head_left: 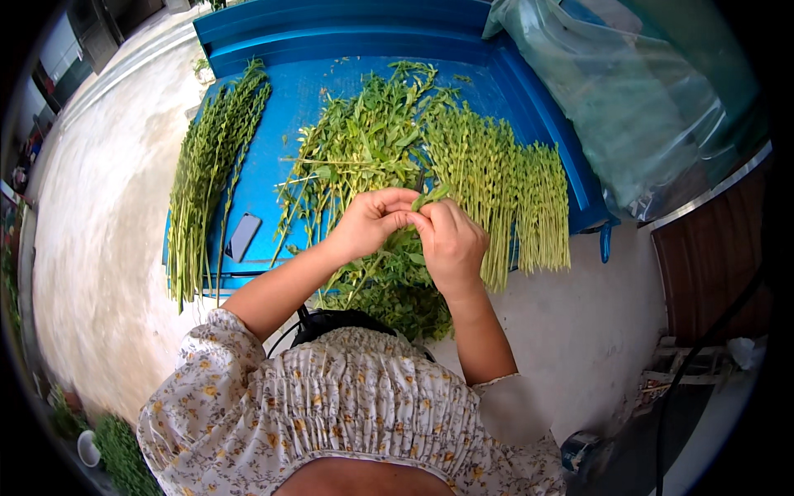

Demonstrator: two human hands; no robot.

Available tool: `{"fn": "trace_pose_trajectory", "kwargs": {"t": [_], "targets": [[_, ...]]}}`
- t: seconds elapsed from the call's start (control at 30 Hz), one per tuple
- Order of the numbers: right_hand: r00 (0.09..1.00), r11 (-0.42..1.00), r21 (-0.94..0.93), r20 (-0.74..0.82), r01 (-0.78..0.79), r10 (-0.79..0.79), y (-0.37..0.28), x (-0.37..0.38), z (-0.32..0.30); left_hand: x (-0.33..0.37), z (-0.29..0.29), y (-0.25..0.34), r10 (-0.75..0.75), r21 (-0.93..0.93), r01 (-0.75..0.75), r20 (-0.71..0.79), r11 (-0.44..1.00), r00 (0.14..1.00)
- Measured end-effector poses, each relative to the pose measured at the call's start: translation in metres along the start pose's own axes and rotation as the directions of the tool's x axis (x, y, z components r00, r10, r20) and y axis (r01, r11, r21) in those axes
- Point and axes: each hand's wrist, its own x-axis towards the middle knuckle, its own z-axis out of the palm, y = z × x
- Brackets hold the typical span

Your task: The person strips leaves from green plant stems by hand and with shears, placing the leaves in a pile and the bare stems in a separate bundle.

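Note:
My left hand [369,221] and my right hand [451,240] meet over a blue tray [289,107], both pinching a thin green plant stem [430,197] between the fingertips. Under the hands lies a loose heap of leafy green stalks [364,140]. To the right of it, trimmed green stems [504,190] lie side by side in a neat row. Another long bundle of green stems [207,174] lies along the tray's left edge.
A dark phone [243,236] lies on the tray by the left bundle. A big clear plastic bag [628,99] sits at the upper right. Pale concrete floor [107,231] surrounds the tray. Brown wooden furniture [711,256] and a black cable [703,347] are at the right.

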Motion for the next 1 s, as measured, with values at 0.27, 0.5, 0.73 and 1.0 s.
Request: {"fn": "trace_pose_trajectory", "kwargs": {"t": [0.27,0.5,0.73,1.0], "targets": [[0.998,0.89,0.456,0.053,0.002,-0.029,-0.011,-0.01,0.002,0.007,-0.006,0.007,-0.092,-0.154,0.075,-0.102,0.985,0.991],[0.973,0.929,0.292,0.026,-0.227,0.229,-0.001,-0.032,0.014,0.01,-0.023,0.015,-0.112,-0.469,0.084,-0.032,0.879,0.993],[0.921,0.806,0.446,0.175,-0.39,0.349,0.014,-0.049,0.044,0.017,-0.015,0.027,-0.073,-0.546,0.053,-0.015,0.836,0.997],[0.52,0.366,0.37,0.58,-0.854,0.627,0.045,-0.1,0.056,0.02,-0.026,0.043,0.021,-0.608,-0.082,-0.106,0.79,0.994]]}}
